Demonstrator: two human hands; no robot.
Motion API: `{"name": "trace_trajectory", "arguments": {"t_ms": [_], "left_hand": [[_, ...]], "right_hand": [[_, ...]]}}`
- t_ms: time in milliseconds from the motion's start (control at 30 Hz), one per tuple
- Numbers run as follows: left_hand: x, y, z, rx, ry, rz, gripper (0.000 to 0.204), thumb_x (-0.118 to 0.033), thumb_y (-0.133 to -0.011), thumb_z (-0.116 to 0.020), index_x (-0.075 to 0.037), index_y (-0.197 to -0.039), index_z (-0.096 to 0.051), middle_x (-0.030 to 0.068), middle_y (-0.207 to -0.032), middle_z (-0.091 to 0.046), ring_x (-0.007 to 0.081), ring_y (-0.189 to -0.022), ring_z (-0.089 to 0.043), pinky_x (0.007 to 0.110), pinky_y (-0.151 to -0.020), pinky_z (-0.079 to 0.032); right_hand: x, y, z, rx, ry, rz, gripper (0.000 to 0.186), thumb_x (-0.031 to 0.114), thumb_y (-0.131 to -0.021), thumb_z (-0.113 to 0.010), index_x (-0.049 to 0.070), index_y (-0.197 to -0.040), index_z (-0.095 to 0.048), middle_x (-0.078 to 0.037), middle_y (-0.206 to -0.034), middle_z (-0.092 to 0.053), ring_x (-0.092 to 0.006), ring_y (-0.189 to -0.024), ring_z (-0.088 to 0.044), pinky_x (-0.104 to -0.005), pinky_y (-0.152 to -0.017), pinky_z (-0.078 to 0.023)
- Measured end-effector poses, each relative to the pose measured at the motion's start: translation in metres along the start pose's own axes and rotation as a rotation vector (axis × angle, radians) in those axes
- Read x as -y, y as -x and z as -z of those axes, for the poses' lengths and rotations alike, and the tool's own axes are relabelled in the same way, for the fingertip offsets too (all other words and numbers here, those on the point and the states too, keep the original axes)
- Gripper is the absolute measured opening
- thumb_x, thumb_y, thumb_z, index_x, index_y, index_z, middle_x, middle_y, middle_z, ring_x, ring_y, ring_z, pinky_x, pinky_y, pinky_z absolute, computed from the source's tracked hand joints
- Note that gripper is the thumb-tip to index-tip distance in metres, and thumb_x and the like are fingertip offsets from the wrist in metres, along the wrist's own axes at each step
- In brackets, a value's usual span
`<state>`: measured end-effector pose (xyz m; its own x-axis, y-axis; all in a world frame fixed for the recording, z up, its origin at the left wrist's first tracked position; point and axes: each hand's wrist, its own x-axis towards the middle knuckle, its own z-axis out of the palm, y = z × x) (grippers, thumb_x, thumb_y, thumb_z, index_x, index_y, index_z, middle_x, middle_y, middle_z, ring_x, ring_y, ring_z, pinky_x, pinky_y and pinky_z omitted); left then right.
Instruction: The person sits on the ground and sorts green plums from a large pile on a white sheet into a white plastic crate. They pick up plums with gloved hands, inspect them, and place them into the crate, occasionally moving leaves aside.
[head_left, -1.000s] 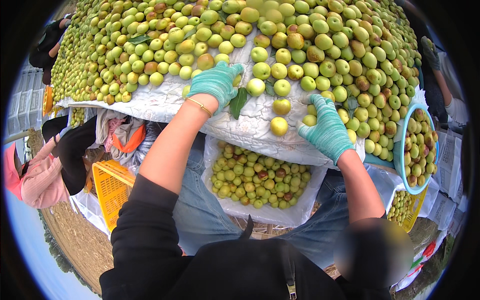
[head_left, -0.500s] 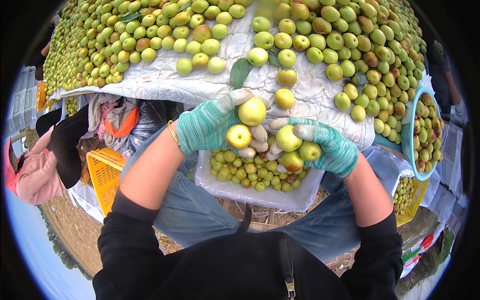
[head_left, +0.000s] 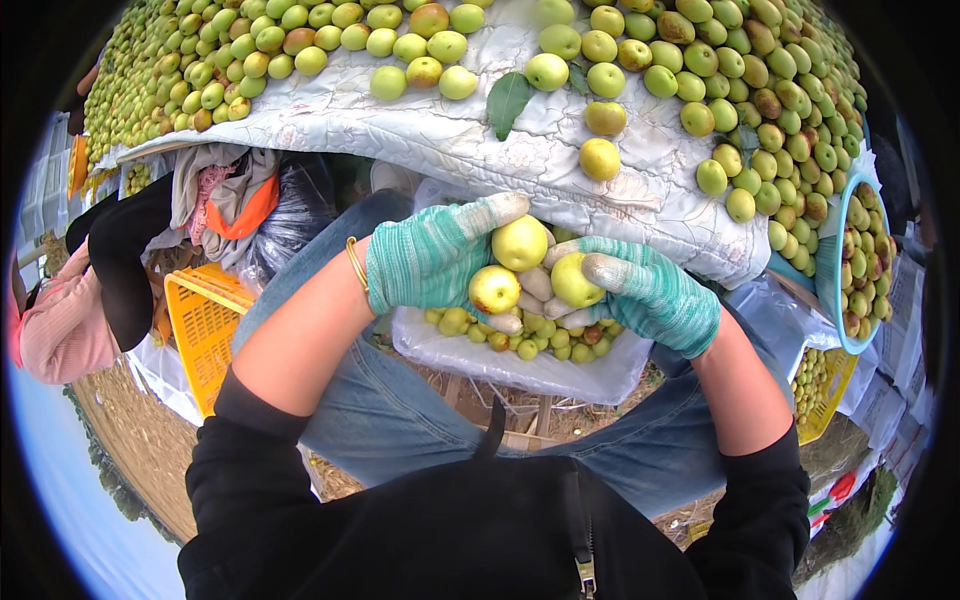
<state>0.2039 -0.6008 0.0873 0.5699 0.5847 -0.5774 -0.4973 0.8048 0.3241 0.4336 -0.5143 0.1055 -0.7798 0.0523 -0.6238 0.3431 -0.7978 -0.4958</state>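
Both my hands wear teal knit gloves with greyish fingertips, and they meet above a lined crate. My left hand (head_left: 440, 257) is closed round two yellow-green jujubes: an upper jujube (head_left: 519, 243) by the thumb and a lower jujube (head_left: 494, 289) with a brownish patch. Touching its fingertips, my right hand (head_left: 650, 290) pinches one green jujube (head_left: 576, 280) between thumb and fingers. Under them, the crate's whitish plastic lining (head_left: 520, 372) surrounds many small-looking jujubes (head_left: 555, 343), partly hidden by the gloves.
A pale quilted cloth (head_left: 330, 138) ahead bears large jujube heaps (head_left: 750, 70) and a loose leaf (head_left: 509, 104). At right stand a blue basin (head_left: 832, 265) of browner jujubes and a yellow crate (head_left: 835, 400). Left are an orange crate (head_left: 200, 340) and a seated person in pink (head_left: 70, 335).
Two of the three jujubes in my right hand have left it. My hands have come together, and the view has shifted slightly.
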Motion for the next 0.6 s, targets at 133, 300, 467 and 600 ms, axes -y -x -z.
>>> {"name": "trace_trajectory", "arguments": {"t_ms": [133, 300, 467, 600], "left_hand": [[0.0032, 0.0061, 0.0028, -0.054, -0.005, 0.045, 0.061, -0.051, -0.093, -0.048, 0.001, -0.125, -0.050, 0.0194, -0.117, -0.059, 0.0294, -0.100, -0.065, 0.042, -0.068, -0.060], [0.0007, 0.0089, 0.0042, -0.011, -0.009, 0.004, 0.061, -0.051, -0.093, -0.049, -0.001, -0.127, -0.049, 0.0196, -0.115, -0.060, 0.0287, -0.098, -0.066, 0.043, -0.068, -0.060], [-0.0020, 0.0081, 0.0021, 0.013, 0.065, 0.026, 0.054, -0.045, -0.096, -0.044, -0.001, -0.128, -0.047, 0.0225, -0.112, -0.060, 0.0363, -0.096, -0.065, 0.045, -0.071, -0.059], [-0.0003, 0.0052, -0.0012, -0.101, 0.177, 0.065, 0.046, -0.041, -0.097, -0.046, -0.001, -0.120, -0.049, 0.0207, -0.103, -0.061, 0.0413, -0.097, -0.063, 0.050, -0.074, -0.058]], "right_hand": [[-0.0023, 0.0024, -0.0055, 0.026, 0.247, 0.053, 0.062, 0.027, -0.080, -0.071, 0.001, -0.132, -0.048, -0.012, -0.124, -0.055, -0.0179, -0.113, -0.053, -0.0332, -0.096, -0.046], [-0.0028, 0.0022, -0.0059, 0.029, 0.246, 0.046, 0.063, 0.020, -0.076, -0.074, 0.002, -0.131, -0.048, -0.010, -0.123, -0.056, -0.0178, -0.112, -0.054, -0.0316, -0.095, -0.046], [-0.0038, 0.0038, -0.0066, -0.036, 0.182, 0.056, 0.056, 0.020, -0.078, -0.071, 0.001, -0.126, -0.050, -0.008, -0.114, -0.059, -0.0160, -0.105, -0.056, -0.0295, -0.085, -0.051], [-0.0046, 0.0039, -0.0082, -0.083, 0.098, 0.178, 0.039, 0.023, -0.086, -0.062, 0.003, -0.118, -0.050, -0.005, -0.095, -0.059, -0.0096, -0.066, -0.054, -0.0222, -0.054, -0.045]]}}
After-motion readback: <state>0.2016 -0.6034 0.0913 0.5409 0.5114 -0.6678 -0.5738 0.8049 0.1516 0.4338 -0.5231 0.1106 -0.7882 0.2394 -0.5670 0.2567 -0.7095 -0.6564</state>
